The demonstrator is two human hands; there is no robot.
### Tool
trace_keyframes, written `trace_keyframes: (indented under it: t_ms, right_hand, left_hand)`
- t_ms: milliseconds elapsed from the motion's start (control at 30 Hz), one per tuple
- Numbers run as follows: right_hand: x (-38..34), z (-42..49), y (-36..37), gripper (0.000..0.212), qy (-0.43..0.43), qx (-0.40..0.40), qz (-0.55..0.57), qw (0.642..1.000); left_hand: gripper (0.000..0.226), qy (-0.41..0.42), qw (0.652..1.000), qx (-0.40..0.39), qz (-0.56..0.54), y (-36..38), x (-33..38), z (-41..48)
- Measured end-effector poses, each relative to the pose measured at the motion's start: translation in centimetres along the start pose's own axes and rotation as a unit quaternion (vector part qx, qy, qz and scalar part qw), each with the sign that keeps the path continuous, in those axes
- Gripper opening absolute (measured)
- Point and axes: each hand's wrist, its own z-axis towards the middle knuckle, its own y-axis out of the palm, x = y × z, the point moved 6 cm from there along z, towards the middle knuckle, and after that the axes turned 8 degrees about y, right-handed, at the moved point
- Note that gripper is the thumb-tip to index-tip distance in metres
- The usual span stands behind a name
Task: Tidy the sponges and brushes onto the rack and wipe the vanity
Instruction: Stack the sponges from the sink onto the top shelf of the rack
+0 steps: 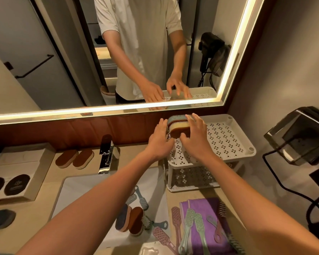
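Head view showed the task at an early stage. On the top shelf of the white rack point(228, 140), at its back left corner, stood a small stack of sponges point(179, 126): a blue scrubby face, a pale yellow foam layer, a brown layer beneath. The left hand point(160, 142) lay open against the stack's left side, fingers spread, and the right hand point(195, 137) cupped its right side, thumb below, loosely steadying rather than clenching it. The rest of that perforated plastic shelf was bare, and the lower shelf looked bare too, though its depth was shadowed.

Much remained. Left of the rack, beyond the chrome faucet point(106, 157), two oval brown sponges point(75, 159) lay flat on the beige counter. In front of the rack, more oval sponges point(130, 219) sat on edge in the white basin point(77, 190), with slim plastic brushes point(187, 223), pink and pale green with pierced handles, scattered over a soft purple cloth point(206, 207). That folded cloth suggested no wiping had begun.
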Motion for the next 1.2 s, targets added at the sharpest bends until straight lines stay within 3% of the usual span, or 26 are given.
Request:
trace_keyframes:
  t_ms: [200, 533, 867, 1200]
  right_hand:
    - [-2.4, -4.9, 1.1, 0.058, -0.033, -0.006, 0.048, 0.998]
    - [-9.8, -10.6, 7.6, 0.055, -0.114, -0.086, 0.099, 0.985]
    - [-16.0, -14.1, 16.9, 0.054, -0.129, -0.196, 0.139, 0.962]
    - [-21.5, -18.6, 26.9, 0.051, -0.13, -0.291, 0.11, 0.941]
  left_hand:
    - [0.073, 0.032, 0.999, 0.001, -0.038, -0.7, -0.5, -4.9]
    - [0.072, -0.015, 0.999, 0.039, 0.02, -6.4, -5.9, -12.6]
    - [0.058, -0.089, 0.99, 0.11, -0.03, -13.1, -13.2, -22.3]
    - [0.058, -0.195, 0.969, 0.144, -0.046, -17.7, -23.2, -31.2]
